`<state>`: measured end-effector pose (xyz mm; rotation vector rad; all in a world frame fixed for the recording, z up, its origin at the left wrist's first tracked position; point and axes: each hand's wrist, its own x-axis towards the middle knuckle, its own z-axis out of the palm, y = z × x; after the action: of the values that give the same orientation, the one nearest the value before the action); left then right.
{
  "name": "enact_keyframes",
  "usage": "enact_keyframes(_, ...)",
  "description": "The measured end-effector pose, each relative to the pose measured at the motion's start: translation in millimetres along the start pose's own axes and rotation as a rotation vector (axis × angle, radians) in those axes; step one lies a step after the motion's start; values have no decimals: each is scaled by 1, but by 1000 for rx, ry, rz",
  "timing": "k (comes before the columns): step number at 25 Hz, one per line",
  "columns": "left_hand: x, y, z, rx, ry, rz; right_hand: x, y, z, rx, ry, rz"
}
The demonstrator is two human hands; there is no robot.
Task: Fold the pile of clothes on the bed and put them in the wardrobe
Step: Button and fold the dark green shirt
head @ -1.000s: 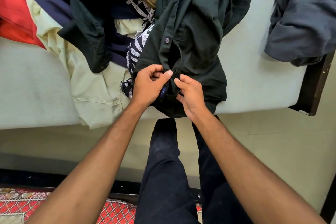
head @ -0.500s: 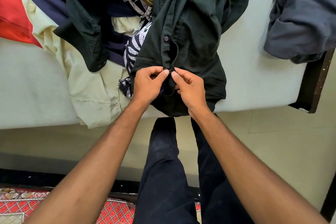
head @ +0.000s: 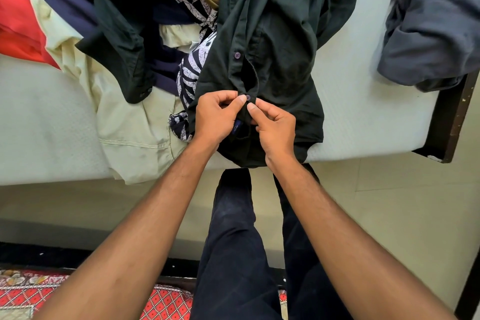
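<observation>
A dark green button-up shirt point(head: 283, 41) lies on the bed, its collar end hanging over the near edge. My left hand point(head: 217, 118) and my right hand point(head: 272, 125) pinch its front placket near the collar, thumbs meeting at a small purple button point(head: 248, 97). Another purple button point(head: 237, 55) sits higher on the placket. Left of the shirt lies the pile: a cream garment point(head: 130, 122), a black-and-white patterned cloth point(head: 191, 78), navy clothes point(head: 70, 5) and a red one point(head: 18, 26).
A grey garment point(head: 431, 23) lies at the bed's right corner by the dark wooden frame point(head: 452, 117). The pale mattress point(head: 41, 122) fills the left. My dark trousers point(head: 233, 241) stand on a pale tiled floor, with a red patterned rug point(head: 166, 304) below.
My thumbs have closed together on the placket, and the purple button now shows between them. The gap in the shirt front above my hands has narrowed.
</observation>
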<state>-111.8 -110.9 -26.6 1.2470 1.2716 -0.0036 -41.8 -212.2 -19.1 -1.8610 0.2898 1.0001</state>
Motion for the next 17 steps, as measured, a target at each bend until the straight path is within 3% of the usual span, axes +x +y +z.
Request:
enact_keyframes(8, 3, 4, -1, 264, 9, 170, 2, 0, -1, -9, -5, -26)
enact_keyframes(12, 6, 2, -2, 64, -38, 23, 9, 1, -3, 21, -40, 12)
enact_keyframes(17, 2, -1, 2, -55, -60, -50, 13, 2, -9, 234, -114, 90)
